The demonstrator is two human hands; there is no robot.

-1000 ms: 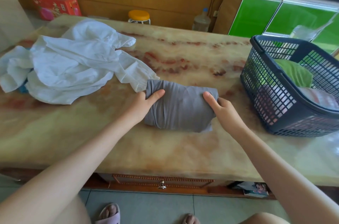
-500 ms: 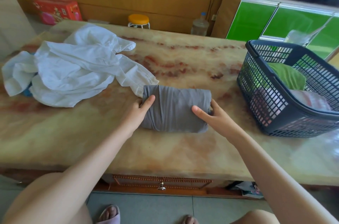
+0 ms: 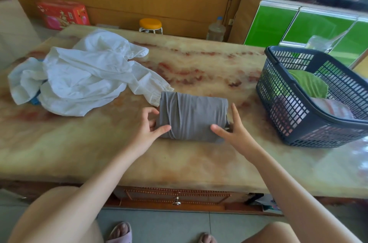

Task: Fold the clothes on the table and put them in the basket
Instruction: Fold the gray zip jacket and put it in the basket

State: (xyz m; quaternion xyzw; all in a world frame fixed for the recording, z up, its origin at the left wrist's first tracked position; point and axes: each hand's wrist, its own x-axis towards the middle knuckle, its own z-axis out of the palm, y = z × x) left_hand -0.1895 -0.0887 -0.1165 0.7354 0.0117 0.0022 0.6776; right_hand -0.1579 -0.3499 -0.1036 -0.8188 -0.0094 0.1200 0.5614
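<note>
A grey garment (image 3: 193,116), folded into a compact rectangle, lies on the marble table (image 3: 179,163) in front of me. My left hand (image 3: 146,129) grips its near left corner, thumb on top and fingers curled at the left end. My right hand (image 3: 237,131) holds the near right corner, thumb on the cloth and index finger straight along the right end; its other fingers are partly hidden. A dark blue mesh basket (image 3: 286,57) stands at the right, apart from the grey garment, with a green folded cloth (image 3: 310,83) and a pink one (image 3: 334,109) inside.
A heap of unfolded white clothes (image 3: 85,81) lies on the table's left half, one sleeve reaching the grey garment's far left corner. Something blue (image 3: 35,100) peeks from under it. Behind the table are a yellow stool (image 3: 150,23), a water bottle (image 3: 216,30) and a red box (image 3: 62,14).
Both hands have slid from the garment's sides to its near corners, thumbs now lying on top. The grey garment has not visibly moved on the table.
</note>
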